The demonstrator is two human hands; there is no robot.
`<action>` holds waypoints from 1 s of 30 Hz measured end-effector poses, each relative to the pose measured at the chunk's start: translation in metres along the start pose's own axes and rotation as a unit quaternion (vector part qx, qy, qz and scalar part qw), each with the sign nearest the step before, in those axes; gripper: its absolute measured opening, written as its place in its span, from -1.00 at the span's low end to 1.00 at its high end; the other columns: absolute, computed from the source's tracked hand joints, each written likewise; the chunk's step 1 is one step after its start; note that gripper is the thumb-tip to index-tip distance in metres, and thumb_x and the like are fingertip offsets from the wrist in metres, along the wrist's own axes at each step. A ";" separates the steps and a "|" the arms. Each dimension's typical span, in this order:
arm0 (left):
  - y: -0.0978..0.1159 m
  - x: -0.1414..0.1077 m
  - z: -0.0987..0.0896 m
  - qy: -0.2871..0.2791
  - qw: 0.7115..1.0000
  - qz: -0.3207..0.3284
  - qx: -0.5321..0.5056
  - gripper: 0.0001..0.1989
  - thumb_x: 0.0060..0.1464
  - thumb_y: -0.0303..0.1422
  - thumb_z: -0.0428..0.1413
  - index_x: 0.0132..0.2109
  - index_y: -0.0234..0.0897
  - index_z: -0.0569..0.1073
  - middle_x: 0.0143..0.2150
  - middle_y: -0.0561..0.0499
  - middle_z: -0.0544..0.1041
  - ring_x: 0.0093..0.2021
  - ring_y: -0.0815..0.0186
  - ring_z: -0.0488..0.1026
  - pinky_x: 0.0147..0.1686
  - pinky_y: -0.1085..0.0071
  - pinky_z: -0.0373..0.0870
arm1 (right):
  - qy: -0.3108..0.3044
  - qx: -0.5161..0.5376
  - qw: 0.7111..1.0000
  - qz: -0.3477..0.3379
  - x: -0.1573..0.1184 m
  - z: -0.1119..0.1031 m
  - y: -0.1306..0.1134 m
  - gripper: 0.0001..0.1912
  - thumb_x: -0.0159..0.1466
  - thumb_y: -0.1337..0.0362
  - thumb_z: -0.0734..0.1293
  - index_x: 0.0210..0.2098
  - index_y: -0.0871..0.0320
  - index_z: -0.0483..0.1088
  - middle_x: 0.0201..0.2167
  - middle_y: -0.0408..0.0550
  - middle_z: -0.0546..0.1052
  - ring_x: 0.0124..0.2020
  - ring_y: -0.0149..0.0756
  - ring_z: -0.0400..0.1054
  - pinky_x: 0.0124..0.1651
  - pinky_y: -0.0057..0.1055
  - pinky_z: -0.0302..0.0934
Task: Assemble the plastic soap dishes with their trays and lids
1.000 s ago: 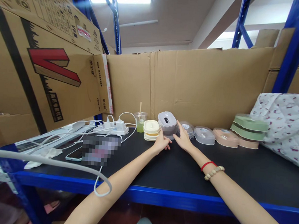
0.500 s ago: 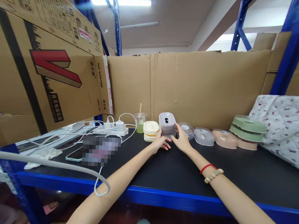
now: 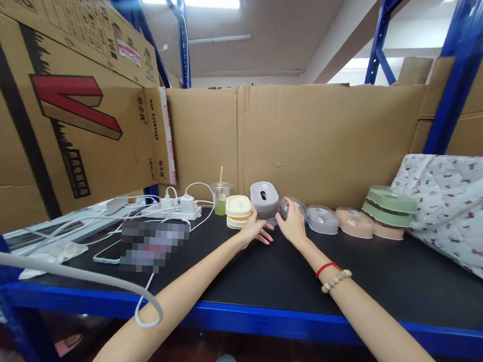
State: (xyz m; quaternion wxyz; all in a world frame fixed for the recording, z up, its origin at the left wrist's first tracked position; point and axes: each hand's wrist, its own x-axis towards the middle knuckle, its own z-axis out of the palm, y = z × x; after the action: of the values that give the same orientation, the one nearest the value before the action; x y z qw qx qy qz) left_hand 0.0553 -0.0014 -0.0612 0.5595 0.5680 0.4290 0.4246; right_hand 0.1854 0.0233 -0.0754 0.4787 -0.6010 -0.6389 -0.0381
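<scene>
A stack of grey-lilac plastic containers (image 3: 264,195) stands at the back of the black shelf, its top lid showing a dark oval slot. My left hand (image 3: 255,230) is open in front of it, fingers spread, between this stack and a cream stack of containers (image 3: 238,205). To the stack's right, my right hand (image 3: 292,224) is open with fingers apart. It partly covers a clear-lidded grey container (image 3: 300,207) behind it. Nothing is held in either hand. Whether the left fingertips touch the stack's base I cannot tell.
Rightward stand a lilac container (image 3: 322,220), peach containers (image 3: 354,223) and green containers (image 3: 388,208), beside patterned fabric (image 3: 450,212). At left are a drink cup (image 3: 221,201), a power strip (image 3: 173,212), a phone (image 3: 108,251) and loose cables. Cardboard (image 3: 311,136) closes the back.
My right hand has come off the grey-lilac stack, to its right, and its fingers have opened. My left hand has loosened slightly beside the stack. The whole view has shifted a little.
</scene>
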 end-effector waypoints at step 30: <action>0.005 -0.008 0.009 0.046 0.997 -0.049 -0.028 -0.93 -0.01 -0.44 -0.07 -0.33 -0.27 0.28 -0.66 0.21 0.26 -0.76 0.50 0.29 -0.67 0.59 0.14 | 0.150 -0.065 0.970 0.177 0.026 -0.021 0.099 -0.37 -0.09 0.08 0.45 -0.01 0.00 0.35 -0.06 0.25 0.30 -0.04 0.28 0.27 -0.13 0.21 0.10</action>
State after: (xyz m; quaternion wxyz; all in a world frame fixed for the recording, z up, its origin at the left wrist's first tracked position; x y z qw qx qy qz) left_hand 0.0618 -0.0118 -0.0559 0.5753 0.5098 0.4698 0.4342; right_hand 0.2816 0.0560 -0.0992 0.5284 -0.7217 -0.4391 -0.0840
